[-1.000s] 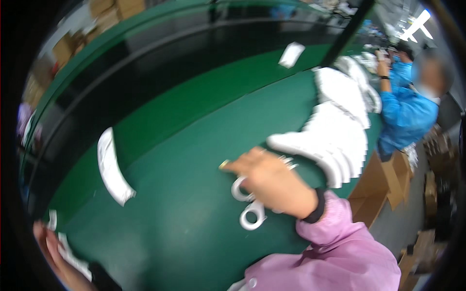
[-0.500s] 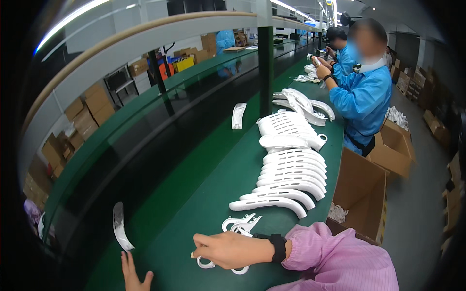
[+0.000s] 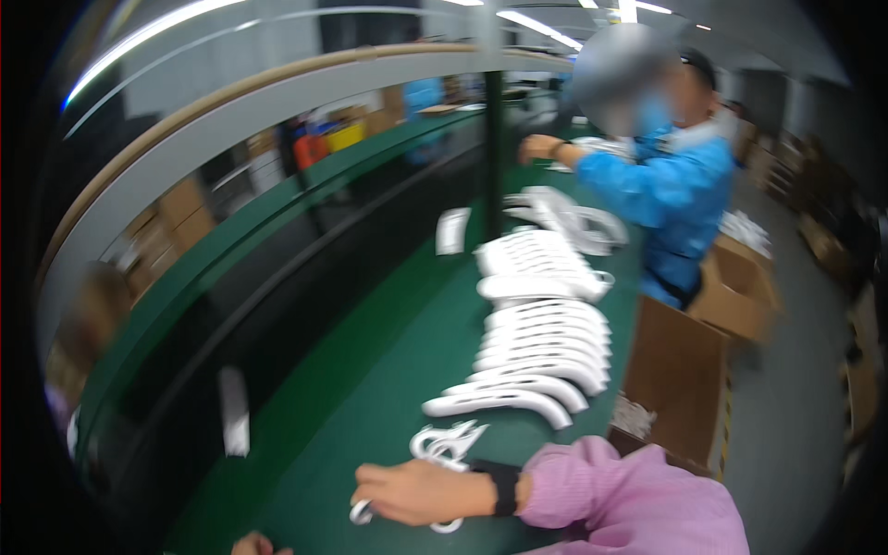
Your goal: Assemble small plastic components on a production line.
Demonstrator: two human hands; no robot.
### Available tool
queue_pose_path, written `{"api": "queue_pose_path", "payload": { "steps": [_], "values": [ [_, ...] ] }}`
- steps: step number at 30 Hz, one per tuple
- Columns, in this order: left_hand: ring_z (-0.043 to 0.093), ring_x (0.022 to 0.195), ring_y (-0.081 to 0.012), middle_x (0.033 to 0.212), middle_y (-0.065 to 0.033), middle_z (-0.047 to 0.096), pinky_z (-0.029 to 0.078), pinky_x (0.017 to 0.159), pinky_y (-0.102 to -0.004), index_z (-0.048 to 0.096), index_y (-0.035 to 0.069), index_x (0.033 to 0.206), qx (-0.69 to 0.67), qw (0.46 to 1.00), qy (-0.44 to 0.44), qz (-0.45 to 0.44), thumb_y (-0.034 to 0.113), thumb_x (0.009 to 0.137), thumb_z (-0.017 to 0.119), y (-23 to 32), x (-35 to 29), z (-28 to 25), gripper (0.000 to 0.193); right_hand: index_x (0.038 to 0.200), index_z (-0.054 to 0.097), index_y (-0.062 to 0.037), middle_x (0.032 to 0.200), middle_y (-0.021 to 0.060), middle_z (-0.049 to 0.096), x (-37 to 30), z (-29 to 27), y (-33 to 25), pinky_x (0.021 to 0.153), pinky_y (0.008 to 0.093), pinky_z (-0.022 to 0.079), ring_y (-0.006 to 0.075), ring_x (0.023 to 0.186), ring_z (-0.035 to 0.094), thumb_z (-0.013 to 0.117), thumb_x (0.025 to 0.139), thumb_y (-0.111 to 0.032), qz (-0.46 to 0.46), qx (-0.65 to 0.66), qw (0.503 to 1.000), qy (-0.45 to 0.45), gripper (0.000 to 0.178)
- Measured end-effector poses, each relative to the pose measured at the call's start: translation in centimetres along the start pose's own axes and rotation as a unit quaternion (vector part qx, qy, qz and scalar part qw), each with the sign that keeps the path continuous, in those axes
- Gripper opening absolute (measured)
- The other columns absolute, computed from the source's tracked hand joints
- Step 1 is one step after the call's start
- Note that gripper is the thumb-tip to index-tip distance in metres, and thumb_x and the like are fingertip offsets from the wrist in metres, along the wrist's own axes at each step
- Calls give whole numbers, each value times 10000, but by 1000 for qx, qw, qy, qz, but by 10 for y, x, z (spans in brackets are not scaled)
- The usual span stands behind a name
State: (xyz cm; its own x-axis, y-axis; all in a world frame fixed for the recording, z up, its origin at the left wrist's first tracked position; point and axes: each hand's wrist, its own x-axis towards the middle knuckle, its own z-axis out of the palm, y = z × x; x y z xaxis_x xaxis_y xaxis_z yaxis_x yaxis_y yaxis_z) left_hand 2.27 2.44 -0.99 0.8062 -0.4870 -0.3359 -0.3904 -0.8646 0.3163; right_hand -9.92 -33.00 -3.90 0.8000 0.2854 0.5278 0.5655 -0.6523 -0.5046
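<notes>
My right hand [image 3: 412, 490] reaches in over the near part of the green table, its fingers closed on a small white plastic part with a ring-shaped end [image 3: 362, 512]. Most of that part is hidden under the fingers. Just beyond the hand lie several loose white ring-ended parts [image 3: 446, 444], and the curve of another shows below the wrist. Only a sliver of my left hand [image 3: 252, 545] shows at the lower edge; its fingers are mostly cut off. Past it, a blurred, slightly curved white strip [image 3: 235, 413] lies apart.
Long curved white slotted pieces [image 3: 541, 356] lie in an overlapping row, with more curved pieces [image 3: 569, 217] beyond. A lone white piece [image 3: 452, 231] sits near a dark post [image 3: 493, 153]. Open cardboard boxes [image 3: 680, 370] stand at right. A co-worker in blue [image 3: 684, 190] stands farther along.
My left hand has drawn back toward the lower edge, away from the white strip. My right hand has closed on a ring-ended part and shifted slightly left. The co-worker's arm now stretches over the table.
</notes>
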Motion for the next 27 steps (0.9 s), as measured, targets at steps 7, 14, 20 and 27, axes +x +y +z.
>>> {"api": "queue_pose_path", "payload": {
  "steps": [7, 14, 20, 27],
  "values": [
    [650, 733, -287, 799, -118, 675, 503, 645, -411, 625, 44, 924, -82, 992, 74, 58, 509, 830, 789, -21, 21, 25, 502, 1111, 725, -66, 937, 91, 740, 0, -28, -20, 561, 281, 549, 200, 660, 682, 716, 761, 60, -26, -8, 993, 119, 372],
    [684, 834, -316, 817, -119, 696, 524, 743, -419, 657, 53, 973, -103, 993, 45, -44, 494, 806, 784, -15, 11, 16, 489, 1264, 671, -25, 791, 124, 704, 6, -22, -15, 597, 311, 472, 200, 613, 613, 641, 971, -74, 100, -14, 993, -54, 299],
    [680, 1059, -419, 1117, -295, 684, 536, 935, -440, 481, -68, 1282, -145, 899, 316, -264, 501, 832, 733, -84, 5, -4, 768, 1433, 559, -61, 747, 63, 605, -1, -23, -25, 589, 277, 454, 135, 641, 555, 674, 894, 43, 115, -15, 993, 21, 561],
    [588, 1223, -471, 1366, -334, 553, 506, 1004, -501, 468, -92, 1409, -108, 833, 448, -306, 444, 886, 712, -224, -13, 1, 787, 983, 584, -76, 867, 128, 682, -2, -6, -13, 578, 381, 556, 311, 654, 688, 721, 826, -66, 86, -21, 994, -70, 209]
  ]
}}
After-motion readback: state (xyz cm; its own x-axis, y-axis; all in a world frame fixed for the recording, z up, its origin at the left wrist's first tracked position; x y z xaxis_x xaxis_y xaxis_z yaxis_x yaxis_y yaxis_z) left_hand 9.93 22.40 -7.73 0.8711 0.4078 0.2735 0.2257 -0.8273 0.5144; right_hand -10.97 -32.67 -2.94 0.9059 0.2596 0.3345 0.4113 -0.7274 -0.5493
